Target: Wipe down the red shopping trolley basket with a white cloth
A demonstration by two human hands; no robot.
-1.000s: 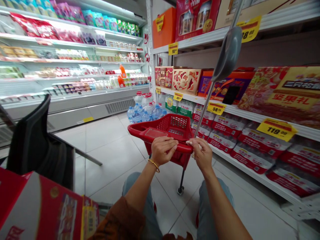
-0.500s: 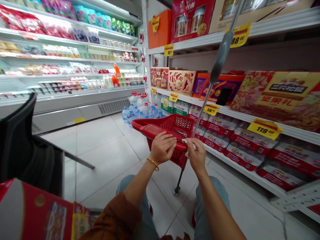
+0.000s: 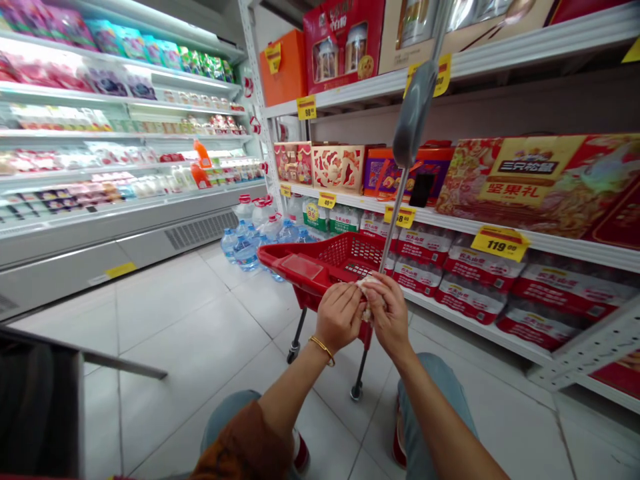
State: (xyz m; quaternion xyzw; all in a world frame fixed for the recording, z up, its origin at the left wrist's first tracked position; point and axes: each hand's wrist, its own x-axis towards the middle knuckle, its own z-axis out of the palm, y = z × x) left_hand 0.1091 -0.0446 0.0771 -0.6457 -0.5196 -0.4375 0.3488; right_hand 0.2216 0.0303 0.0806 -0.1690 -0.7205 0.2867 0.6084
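A crumpled whitish cloth or tissue (image 3: 369, 285) is pinched between my two hands at the near edge of the red shopping-basket cart (image 3: 300, 267). My left hand (image 3: 341, 315) is closed, its fingers curled against the cloth's left side. From the right, my right hand (image 3: 387, 313) grips the same piece between thumb and fingers. Just beyond the hands rises a slanting metal pole (image 3: 394, 223) with a grey grip (image 3: 414, 113) high on it. Both hands cover part of the cart's near end. Its legs stand on casters on the floor.
Shelving on the right holds gift boxes (image 3: 525, 180) above packs of red-labelled water bottles (image 3: 467, 300). Large water jugs (image 3: 245, 250) stand on the floor behind the cart. A refrigerated display (image 3: 150, 233) lines the left. A dark chair (image 3: 40, 400) is at lower left.
My left hand has come off the cart's near edge and moved right and down to meet the cloth beside my right hand. The view has shifted, so shelves appear further left.
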